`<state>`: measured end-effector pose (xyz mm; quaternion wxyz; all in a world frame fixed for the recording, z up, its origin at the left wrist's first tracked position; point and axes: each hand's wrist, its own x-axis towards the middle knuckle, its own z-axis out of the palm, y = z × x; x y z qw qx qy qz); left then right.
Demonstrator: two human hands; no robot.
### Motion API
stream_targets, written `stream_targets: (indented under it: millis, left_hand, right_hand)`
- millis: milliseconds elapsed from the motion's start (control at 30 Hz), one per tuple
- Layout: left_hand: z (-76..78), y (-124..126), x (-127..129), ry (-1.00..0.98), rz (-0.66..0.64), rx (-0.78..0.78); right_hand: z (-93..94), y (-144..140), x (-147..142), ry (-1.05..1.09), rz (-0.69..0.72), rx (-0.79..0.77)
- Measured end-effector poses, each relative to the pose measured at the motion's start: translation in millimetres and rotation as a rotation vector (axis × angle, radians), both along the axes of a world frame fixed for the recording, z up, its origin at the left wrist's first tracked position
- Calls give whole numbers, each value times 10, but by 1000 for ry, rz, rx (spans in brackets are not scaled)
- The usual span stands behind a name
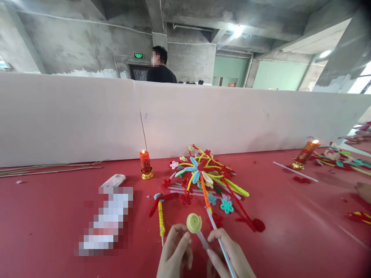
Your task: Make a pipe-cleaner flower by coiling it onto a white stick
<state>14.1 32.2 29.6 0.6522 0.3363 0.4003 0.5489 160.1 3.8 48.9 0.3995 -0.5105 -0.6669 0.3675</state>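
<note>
My left hand [174, 253] sits at the near edge of the red table [290, 216], its fingers curled in close beside a small yellow-green rolled flower [194, 222], which stands on a pale stick [203, 240] between my two hands; the fingertips look to be touching the stick just under the flower. My right hand [228, 255] is closed around a thin white straw [220, 243] that slants up and away across the table, and its fingertips also meet the flower's stick from the other side. Just beyond my hands lies a heap of bright pipe-cleaner flowers [203, 173], yellow, red, blue, white and orange, with long stems fanning out toward me. To the left of it a loose red and yellow pipe-cleaner piece [160, 210] lies flat. A lit red candle [145, 164] in a gold holder stands behind the heap, near the white partition [87, 116], and a second lit candle [305, 153] stands well off to the right. A person in a dark top [160, 69] is behind the partition, and another person's hand [363, 192] shows at the right edge.
</note>
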Motion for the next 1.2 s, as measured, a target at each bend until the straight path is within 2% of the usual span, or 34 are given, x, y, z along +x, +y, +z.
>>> stream_targets:
  millis: [233,400,600,767,1000,1100,1200]
  left_hand:
    - [4,-7,0,62,-24,29]
    - [49,-31,3,174,-125,28]
    - [134,-59,29,275,-251,-16]
    - [162,-62,27,292,-270,-20]
    - [41,-70,43,324,-271,-9]
    - [-26,-62,45,353,-271,-7]
    - [-90,-59,44,335,-257,-1]
  right_hand:
    - [-55,54,20,-82,93,34]
    - [31,0,38,-45,-92,138]
    - [-3,54,80,-23,-58,84]
    - [-13,79,75,10,-11,100]
    - [102,-4,57,-39,-94,79]
    - [39,42,61,9,-52,13]
    - [-58,110,77,151,9,-80]
